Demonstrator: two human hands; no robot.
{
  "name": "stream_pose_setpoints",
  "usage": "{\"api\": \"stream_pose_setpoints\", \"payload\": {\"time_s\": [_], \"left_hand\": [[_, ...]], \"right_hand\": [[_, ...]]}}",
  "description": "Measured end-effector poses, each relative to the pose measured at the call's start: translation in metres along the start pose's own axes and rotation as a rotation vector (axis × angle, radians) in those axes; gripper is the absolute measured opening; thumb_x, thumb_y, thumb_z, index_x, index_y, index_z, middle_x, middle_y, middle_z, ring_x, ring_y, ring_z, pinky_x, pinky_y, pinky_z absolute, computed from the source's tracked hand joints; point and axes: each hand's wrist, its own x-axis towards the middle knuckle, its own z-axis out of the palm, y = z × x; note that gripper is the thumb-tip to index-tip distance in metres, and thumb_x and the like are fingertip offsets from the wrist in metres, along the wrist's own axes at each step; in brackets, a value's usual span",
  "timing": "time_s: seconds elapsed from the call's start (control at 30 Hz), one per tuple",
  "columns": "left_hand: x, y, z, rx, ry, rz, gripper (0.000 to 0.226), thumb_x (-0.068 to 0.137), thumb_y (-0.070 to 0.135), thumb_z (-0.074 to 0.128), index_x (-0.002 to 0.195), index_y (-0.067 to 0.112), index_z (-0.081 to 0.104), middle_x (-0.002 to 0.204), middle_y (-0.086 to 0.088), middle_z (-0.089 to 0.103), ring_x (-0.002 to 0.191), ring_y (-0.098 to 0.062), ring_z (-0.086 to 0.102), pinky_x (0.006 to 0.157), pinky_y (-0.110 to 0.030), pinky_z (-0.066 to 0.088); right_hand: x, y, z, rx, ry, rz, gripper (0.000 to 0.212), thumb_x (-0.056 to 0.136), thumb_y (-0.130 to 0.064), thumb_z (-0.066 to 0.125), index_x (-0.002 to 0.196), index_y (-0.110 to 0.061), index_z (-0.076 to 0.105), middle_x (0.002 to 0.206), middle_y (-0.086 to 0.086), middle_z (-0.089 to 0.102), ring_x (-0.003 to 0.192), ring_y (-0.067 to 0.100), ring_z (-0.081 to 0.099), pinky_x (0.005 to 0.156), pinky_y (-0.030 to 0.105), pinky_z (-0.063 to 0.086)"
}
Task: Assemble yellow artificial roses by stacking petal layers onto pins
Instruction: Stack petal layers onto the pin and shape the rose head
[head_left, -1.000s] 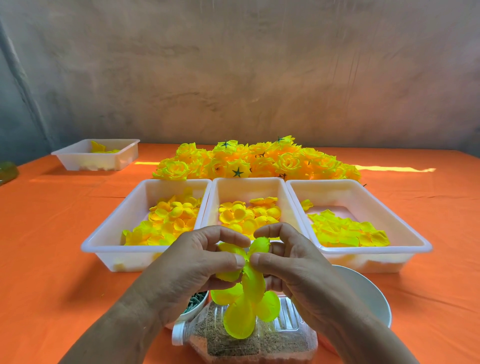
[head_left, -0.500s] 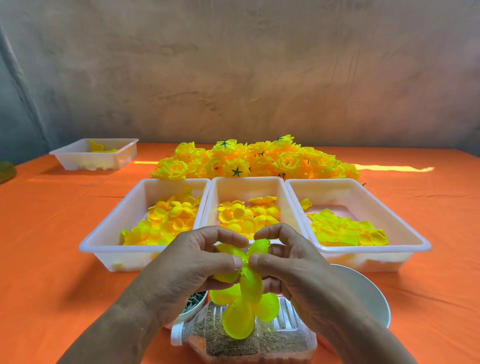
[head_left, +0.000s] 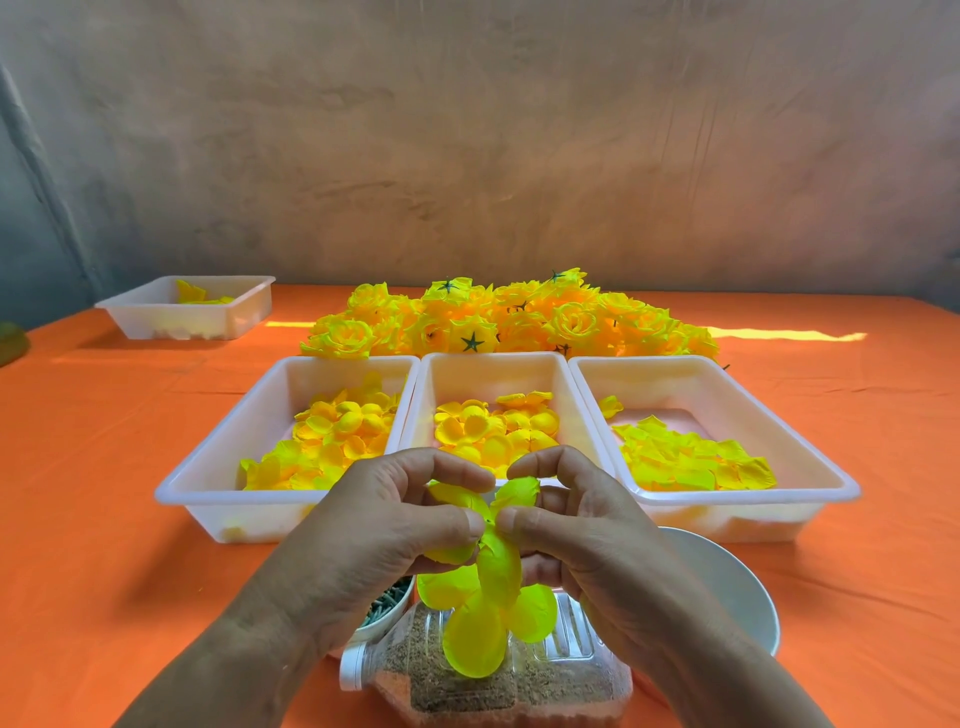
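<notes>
Left hand (head_left: 384, 525) and right hand (head_left: 587, 530) pinch the yellow petal layer (head_left: 488, 597) at the middle tray (head_left: 488, 357)'s near edge, above the bottle (head_left: 550, 691); orange tabletop (head_left: 104, 519) spreads on both sides.

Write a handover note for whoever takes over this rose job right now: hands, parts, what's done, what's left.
Hands: left hand and right hand both pinch one petal layer near its centre, above a bottle lying on its side.
Parts: loose petals fill the left tray, middle tray and right tray. A small bowl of green pieces sits under the left hand.
Done: a pile of finished roses lies behind the trays.
Left: finish this flower. The fingers hide whether a pin is in it. Plenty of petals remain to stack.
</notes>
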Motion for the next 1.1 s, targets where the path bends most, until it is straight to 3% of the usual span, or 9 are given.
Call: {"api": "stream_pose_setpoints", "payload": {"time_s": [0.3,0.4,0.57,0.67,0.8,1.1], "left_hand": [[0.0032,-0.0028,-0.0012,-0.017,-0.011,-0.065,0.034,0.053,0.007,0.084,0.082,0.023,0.078,0.069,-0.004,0.062,0.063,-0.016,0.066,0.06,-0.024,0.056],[0.0034,-0.0039,-0.0015,-0.05,-0.005,-0.081,0.029,0.056,0.013,0.076,0.084,0.021,0.078,0.076,-0.008,0.062,0.069,-0.02,0.066,0.061,-0.025,0.056],[0.0014,0.0006,0.0008,-0.051,0.006,-0.066,0.027,0.057,0.012,0.075,0.081,0.023,0.078,0.066,-0.002,0.062,0.062,-0.016,0.066,0.059,-0.024,0.055],[-0.0009,0.0023,0.0016,-0.02,0.015,-0.051,0.027,0.066,0.001,0.08,0.08,0.023,0.078,0.06,0.0,0.062,0.056,-0.014,0.065,0.057,-0.022,0.055],[-0.0032,0.0041,0.004,0.016,0.029,-0.025,0.026,0.059,0.013,0.074,0.083,0.024,0.076,0.058,0.004,0.063,0.057,-0.011,0.065,0.06,-0.023,0.057],[-0.0007,-0.0003,0.0008,-0.025,0.029,-0.087,0.026,0.061,0.009,0.079,0.082,0.024,0.078,0.061,0.002,0.062,0.057,-0.012,0.066,0.058,-0.022,0.054]], "right_hand": [[0.0004,0.0006,0.0004,0.004,0.011,0.01,0.029,0.083,0.009,0.062,0.107,-0.007,0.054,0.069,0.005,0.064,0.056,0.018,0.063,0.049,0.027,0.05],[0.0005,0.0005,0.0006,0.005,0.015,0.012,0.03,0.083,0.009,0.062,0.107,-0.007,0.054,0.07,0.006,0.063,0.056,0.019,0.063,0.049,0.027,0.051],[-0.0004,0.0009,0.0006,0.017,0.02,0.011,0.03,0.083,0.01,0.062,0.107,-0.007,0.054,0.069,0.006,0.064,0.054,0.017,0.063,0.047,0.024,0.048],[-0.0002,0.0011,0.0007,0.02,0.027,0.013,0.03,0.083,0.009,0.063,0.107,-0.008,0.055,0.072,0.007,0.064,0.056,0.018,0.063,0.047,0.024,0.048],[-0.0005,0.0011,0.0007,0.018,0.036,0.017,0.031,0.082,0.01,0.063,0.106,-0.008,0.056,0.076,0.01,0.064,0.059,0.02,0.064,0.048,0.025,0.049],[0.0,-0.0002,0.0028,-0.009,0.038,0.025,0.031,0.082,0.009,0.062,0.107,-0.009,0.055,0.076,0.009,0.063,0.059,0.02,0.063,0.049,0.028,0.05]]}}
